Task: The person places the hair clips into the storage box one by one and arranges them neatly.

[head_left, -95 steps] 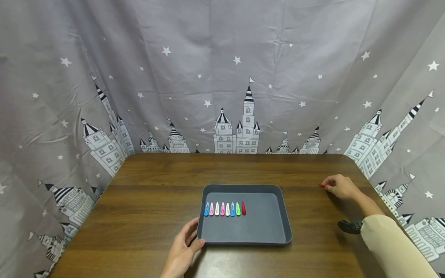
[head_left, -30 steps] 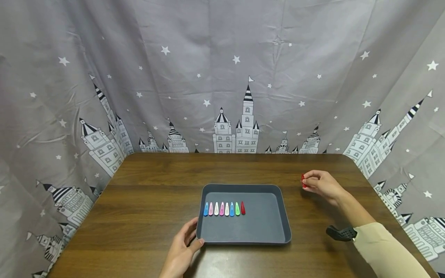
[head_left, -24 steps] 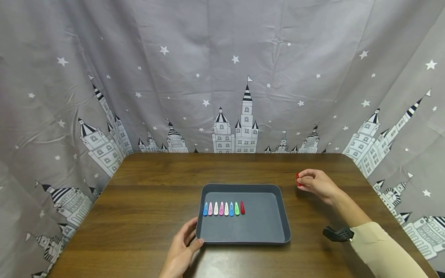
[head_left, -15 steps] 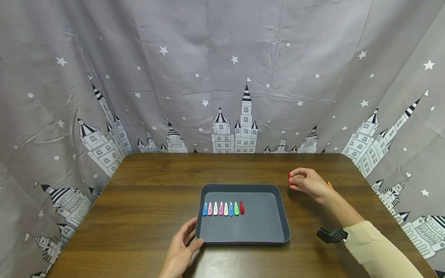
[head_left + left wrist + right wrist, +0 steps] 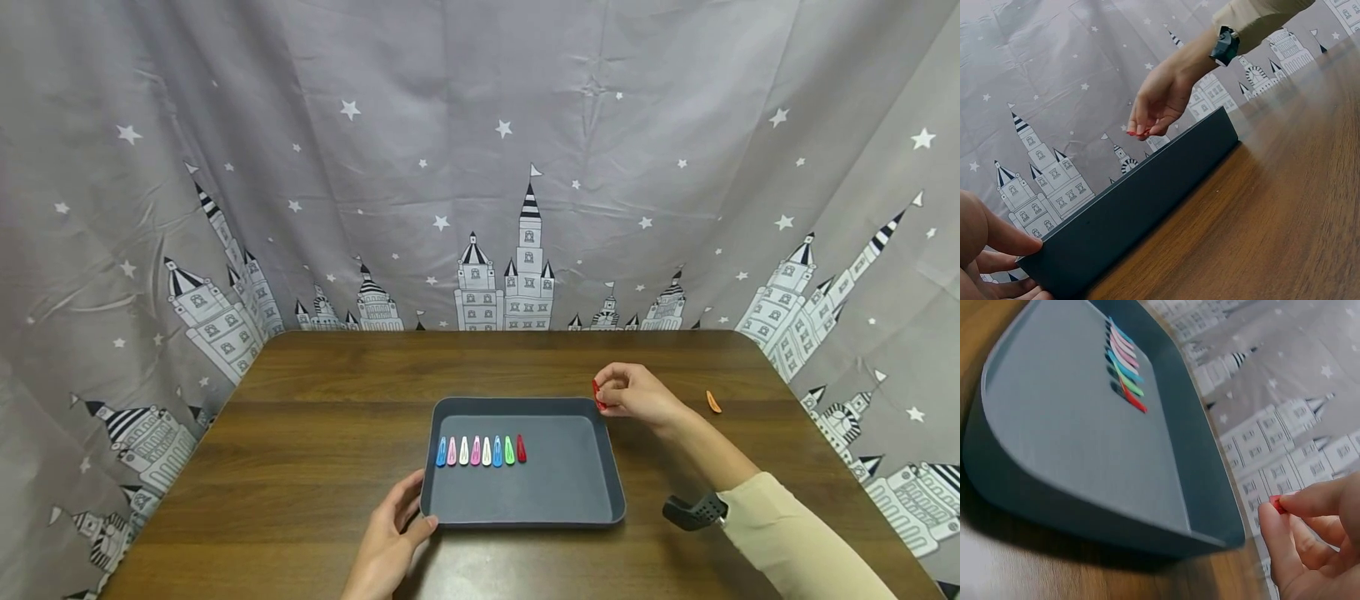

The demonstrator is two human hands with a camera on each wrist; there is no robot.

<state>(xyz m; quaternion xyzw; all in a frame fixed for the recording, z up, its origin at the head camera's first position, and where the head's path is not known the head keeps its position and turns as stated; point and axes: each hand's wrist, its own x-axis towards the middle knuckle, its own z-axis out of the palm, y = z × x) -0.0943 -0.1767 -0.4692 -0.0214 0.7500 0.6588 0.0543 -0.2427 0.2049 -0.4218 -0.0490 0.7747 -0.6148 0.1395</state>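
Between the thumb and fingertips, my right hand [image 5: 637, 395] pinches a red hair clip [image 5: 597, 395] above the tray's back right corner. The right wrist view shows only part of that clip [image 5: 1277, 504]. My left hand [image 5: 390, 533] grips the front left corner of a dark grey tray [image 5: 525, 504], thumb at the front and fingers along the left side. Inside the tray, several snap hair clips stand in a row from the left wall: blue, pink, white and green [image 5: 509, 450] ones, with a dark red clip [image 5: 522, 448] at the right end.
An orange hair clip [image 5: 713, 402] lies on the brown wooden table [image 5: 315, 450], right of the tray. A grey curtain [image 5: 390, 200] printed with castles and stars hangs behind the table. A black strap [image 5: 693, 512] circles the right wrist.
My right hand has picked up the red clip from the table's right side and carried it left to the tray. The orange clip has come into view. My left hand stays at the corner.
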